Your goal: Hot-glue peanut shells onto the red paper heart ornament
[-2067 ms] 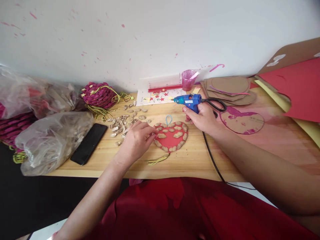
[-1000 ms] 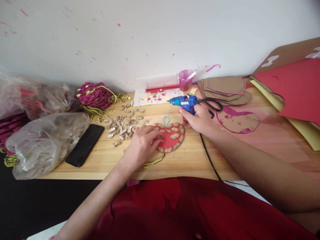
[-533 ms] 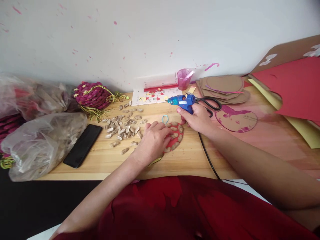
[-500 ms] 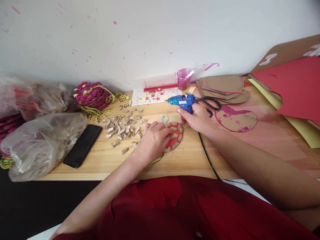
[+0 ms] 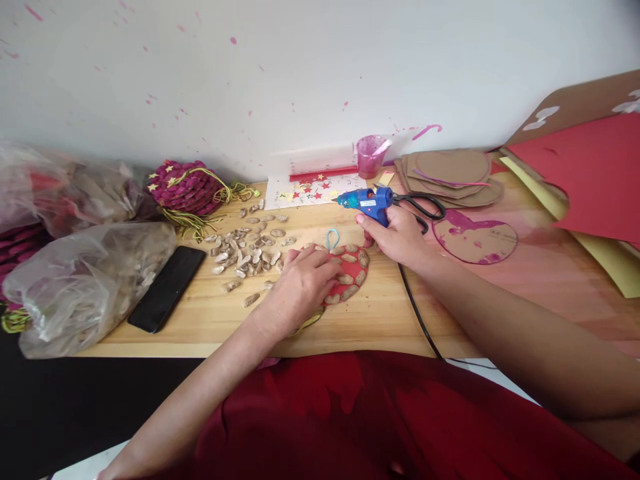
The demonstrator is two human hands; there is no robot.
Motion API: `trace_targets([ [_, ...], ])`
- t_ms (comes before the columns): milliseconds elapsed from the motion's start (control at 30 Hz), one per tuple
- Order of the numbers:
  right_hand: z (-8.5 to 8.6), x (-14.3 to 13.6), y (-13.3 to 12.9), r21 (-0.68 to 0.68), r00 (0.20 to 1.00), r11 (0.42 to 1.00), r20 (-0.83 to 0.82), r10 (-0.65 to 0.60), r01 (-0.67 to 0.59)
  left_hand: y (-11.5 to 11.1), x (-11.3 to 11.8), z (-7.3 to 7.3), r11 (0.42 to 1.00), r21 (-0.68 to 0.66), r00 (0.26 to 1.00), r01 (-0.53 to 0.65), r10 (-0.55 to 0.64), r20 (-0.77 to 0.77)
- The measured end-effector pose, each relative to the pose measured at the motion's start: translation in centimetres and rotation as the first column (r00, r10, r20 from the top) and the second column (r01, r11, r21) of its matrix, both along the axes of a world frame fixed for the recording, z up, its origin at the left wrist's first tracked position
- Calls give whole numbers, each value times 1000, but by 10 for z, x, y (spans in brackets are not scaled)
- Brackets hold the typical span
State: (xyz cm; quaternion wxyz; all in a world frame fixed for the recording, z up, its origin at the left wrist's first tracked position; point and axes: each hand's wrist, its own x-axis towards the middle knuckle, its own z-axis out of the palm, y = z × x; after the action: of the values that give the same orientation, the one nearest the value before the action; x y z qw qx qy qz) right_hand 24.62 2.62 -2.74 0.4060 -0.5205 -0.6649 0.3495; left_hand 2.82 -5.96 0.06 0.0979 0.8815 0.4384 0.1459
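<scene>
My right hand (image 5: 404,237) grips a blue glue gun (image 5: 369,203), its nozzle pointing left above the table and its black cord (image 5: 417,317) running down to the front edge. Below and left of it lies a rounded red piece (image 5: 356,268), edged with peanut shells (image 5: 349,292) and with more across its middle. My left hand (image 5: 304,283) rests over the left part of this piece, fingers stretched and slightly apart; whatever lies beneath the palm is hidden. A light blue loop (image 5: 333,239) stands out at the piece's far edge. Loose peanut shells (image 5: 250,257) are heaped to the left.
A black phone (image 5: 167,289) and plastic bags (image 5: 85,287) occupy the left side. Behind stand a purple bundle (image 5: 185,190), a paper with stars (image 5: 315,190) and a pink cup (image 5: 371,157). Scissors (image 5: 433,205), cardboard shapes (image 5: 453,170) and red sheets (image 5: 600,173) lie right.
My left hand's fingers have flattened and shifted slightly left over the red piece, exposing more shells. The glue gun stays in my right hand at nearly the same place.
</scene>
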Motion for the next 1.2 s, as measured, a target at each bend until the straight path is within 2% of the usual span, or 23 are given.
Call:
trace_targets([
  [467,1,0,0,13,1000,1000,11,7,-7,-2,-7,-5,998,53,1000,20,-19,-10],
  [800,0,0,0,-9,1000,1000,2,4,-3,-2,-22,1,994,83,998,-66,64,29],
  [933,-2,1,1,5,1000,1000,10,-1,1,-2,-23,1,995,88,998,-54,51,38],
  [1067,-4,1,2,-15,1000,1000,22,-18,18,0,-34,11,982,159,994,-105,98,55],
  [1200,-3,1,2,-55,1000,998,6,-26,26,-4,-65,25,953,227,979,-201,192,60],
])
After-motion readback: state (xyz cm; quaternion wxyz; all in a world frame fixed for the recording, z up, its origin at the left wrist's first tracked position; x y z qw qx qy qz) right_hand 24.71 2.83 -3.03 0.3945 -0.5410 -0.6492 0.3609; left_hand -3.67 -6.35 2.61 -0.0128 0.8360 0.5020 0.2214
